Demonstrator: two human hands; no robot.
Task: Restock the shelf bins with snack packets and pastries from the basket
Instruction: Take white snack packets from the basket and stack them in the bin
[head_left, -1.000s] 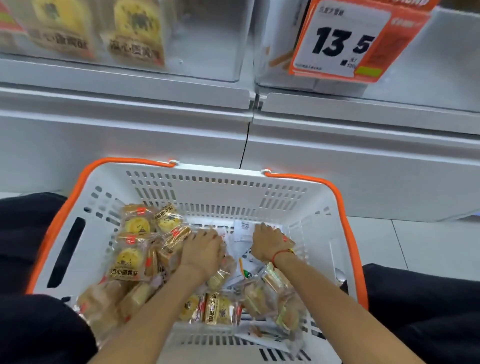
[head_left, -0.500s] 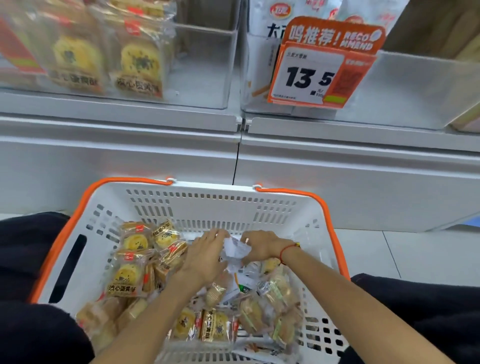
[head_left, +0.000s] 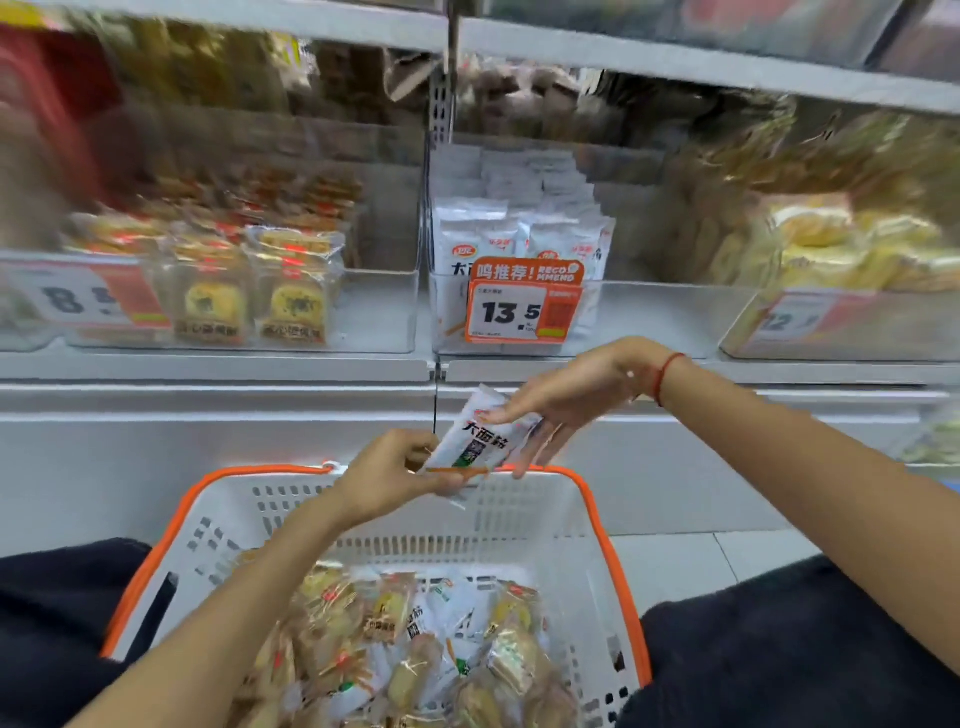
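Observation:
A white snack packet (head_left: 475, 441) with black lettering is held up above the basket's far rim. My left hand (head_left: 395, 475) pinches its lower end. My right hand (head_left: 566, 402) holds its upper side, thumb on top and fingers spread beneath. Below, the white basket (head_left: 415, 514) with an orange rim holds many wrapped pastries (head_left: 384, 644) and several white packets. On the shelf behind, a clear bin (head_left: 649, 322) holds matching white packets (head_left: 524, 239) behind an orange 13.5 price tag (head_left: 522, 306).
A clear bin (head_left: 374, 322) at left holds yellow pastries (head_left: 260, 291) and an 8.5 tag. Another bin (head_left: 852, 327) at right holds yellow pastry bags. A white shelf ledge (head_left: 218, 369) runs across. My dark-clothed legs (head_left: 779, 649) flank the basket.
Both hands have risen out of the basket with a white packet between them. The view has tilted up to show the shelf bins.

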